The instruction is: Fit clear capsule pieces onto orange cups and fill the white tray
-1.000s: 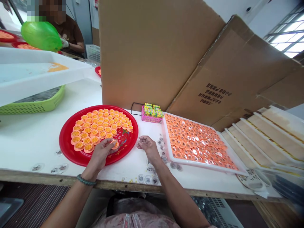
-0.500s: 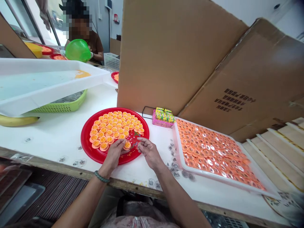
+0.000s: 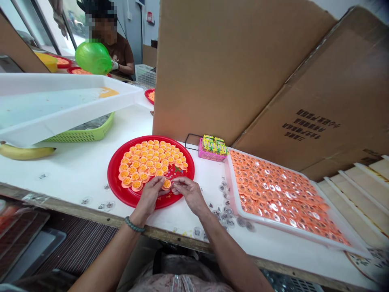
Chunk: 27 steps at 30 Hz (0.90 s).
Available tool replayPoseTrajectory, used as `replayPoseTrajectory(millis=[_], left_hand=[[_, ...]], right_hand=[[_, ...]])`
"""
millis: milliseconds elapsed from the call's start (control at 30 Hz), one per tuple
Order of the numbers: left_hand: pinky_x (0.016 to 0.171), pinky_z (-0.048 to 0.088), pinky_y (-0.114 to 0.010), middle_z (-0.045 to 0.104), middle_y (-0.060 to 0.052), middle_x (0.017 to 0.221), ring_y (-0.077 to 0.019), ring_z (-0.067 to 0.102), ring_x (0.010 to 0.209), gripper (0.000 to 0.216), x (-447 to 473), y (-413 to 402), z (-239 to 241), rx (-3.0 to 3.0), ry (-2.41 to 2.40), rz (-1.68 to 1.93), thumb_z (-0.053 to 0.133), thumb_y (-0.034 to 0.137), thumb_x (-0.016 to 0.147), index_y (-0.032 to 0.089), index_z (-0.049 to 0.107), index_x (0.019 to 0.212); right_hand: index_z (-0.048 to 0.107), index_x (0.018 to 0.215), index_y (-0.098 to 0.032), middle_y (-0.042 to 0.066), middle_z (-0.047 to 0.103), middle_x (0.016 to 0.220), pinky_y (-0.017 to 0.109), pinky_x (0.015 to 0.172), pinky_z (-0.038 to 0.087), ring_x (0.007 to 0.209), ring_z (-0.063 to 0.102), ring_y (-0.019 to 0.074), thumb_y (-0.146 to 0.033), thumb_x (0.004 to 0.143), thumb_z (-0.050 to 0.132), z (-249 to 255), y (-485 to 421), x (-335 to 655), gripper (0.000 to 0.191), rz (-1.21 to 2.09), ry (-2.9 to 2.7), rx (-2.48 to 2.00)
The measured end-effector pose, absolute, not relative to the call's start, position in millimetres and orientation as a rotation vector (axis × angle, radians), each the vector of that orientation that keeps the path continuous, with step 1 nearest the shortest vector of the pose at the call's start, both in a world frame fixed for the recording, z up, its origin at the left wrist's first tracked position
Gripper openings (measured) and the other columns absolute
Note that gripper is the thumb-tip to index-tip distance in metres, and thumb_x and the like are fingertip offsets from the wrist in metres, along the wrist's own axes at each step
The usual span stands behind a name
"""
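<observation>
My left hand [image 3: 152,194] pinches the edge of a small orange round piece [image 3: 166,184] with a yellow-orange patterned centre, over the front part of a red round tray [image 3: 117,192]. From the right, my right hand [image 3: 189,192] has thumb and fingers closed at that piece's other edge; anything between those fingertips is too small to make out. Several more orange round pieces [image 3: 144,158] are spread over the back and left of the tray, whose floral print shows near my fingers.
A white tray [image 3: 237,211] of orange pieces with shiny clear covers stands right. Clear round stickers [image 3: 226,215] dot the table. A pink basket [image 3: 212,155] of wrapped packets sits by tall cardboard [image 3: 206,73]. Left are a banana [image 3: 28,152], white bin [image 3: 75,107] and green basket [image 3: 94,134]. Across, a person holds a green bowl [image 3: 92,59].
My right hand has moved left, bringing its fingertips to the orange round piece at my left hand. The view has shifted slightly. Across the table, the person's green bowl has tilted and moved left.
</observation>
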<state>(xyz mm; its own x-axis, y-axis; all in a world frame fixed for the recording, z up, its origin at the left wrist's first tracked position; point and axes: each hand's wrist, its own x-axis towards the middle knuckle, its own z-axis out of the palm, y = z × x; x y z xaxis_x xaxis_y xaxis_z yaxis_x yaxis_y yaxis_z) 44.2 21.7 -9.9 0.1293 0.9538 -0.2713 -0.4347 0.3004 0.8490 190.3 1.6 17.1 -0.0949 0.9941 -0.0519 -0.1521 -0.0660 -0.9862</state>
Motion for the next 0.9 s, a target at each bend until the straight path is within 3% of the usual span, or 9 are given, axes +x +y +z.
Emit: replayPoseTrajectory(millis=[367, 600, 800, 900], left_hand=[[0.072, 0.053, -0.031, 0.065, -0.004, 0.086, -0.0181, 0.063, 0.079, 0.031, 44.4, 19.5, -9.8, 0.685, 0.884, 1.189, 0.07, 0.037, 0.069, 0.016, 0.063, 0.09], [0.074, 0.052, -0.032, 0.066, -0.004, 0.087, -0.0187, 0.063, 0.08, 0.029, 45.2, 19.9, -15.1, 0.737, 0.872, 1.259, 0.069, 0.037, 0.07, 0.017, 0.063, 0.09], [0.076, 0.051, -0.034, 0.066, -0.005, 0.091, -0.0201, 0.062, 0.086, 0.029, 43.9, 19.5, -20.2, 0.791, 0.851, 1.236, 0.067, 0.037, 0.074, 0.017, 0.064, 0.095], [0.076, 0.051, -0.035, 0.067, -0.005, 0.091, -0.0202, 0.063, 0.083, 0.031, 43.2, 18.7, -19.2, 0.788, 0.827, 1.214, 0.067, 0.037, 0.073, 0.018, 0.064, 0.096]], right_hand=[[0.066, 0.087, -0.016, 0.0, 0.065, 0.072, 0.026, 0.061, 0.056, 0.059, 0.066, 0.0135, -0.039, 0.062, 0.076, 7.7, 13.3, 175.9, 0.036, 1.405, -0.952, -1.264], [0.067, 0.088, -0.016, 0.001, 0.065, 0.072, 0.026, 0.057, 0.056, 0.054, 0.065, 0.013, -0.038, 0.066, 0.072, 5.6, 17.1, 161.5, 0.031, 1.374, -0.966, -1.295], [0.071, 0.08, -0.017, 0.002, 0.063, 0.085, 0.025, 0.053, 0.056, 0.059, 0.065, 0.0139, -0.032, 0.066, 0.07, 11.5, 18.4, 161.5, 0.021, 1.193, -1.089, -1.34], [0.071, 0.078, -0.016, 0.001, 0.063, 0.078, 0.025, 0.051, 0.054, 0.055, 0.063, 0.0131, -0.033, 0.064, 0.072, 13.7, 20.6, 164.4, 0.021, 1.229, -1.097, -1.359]])
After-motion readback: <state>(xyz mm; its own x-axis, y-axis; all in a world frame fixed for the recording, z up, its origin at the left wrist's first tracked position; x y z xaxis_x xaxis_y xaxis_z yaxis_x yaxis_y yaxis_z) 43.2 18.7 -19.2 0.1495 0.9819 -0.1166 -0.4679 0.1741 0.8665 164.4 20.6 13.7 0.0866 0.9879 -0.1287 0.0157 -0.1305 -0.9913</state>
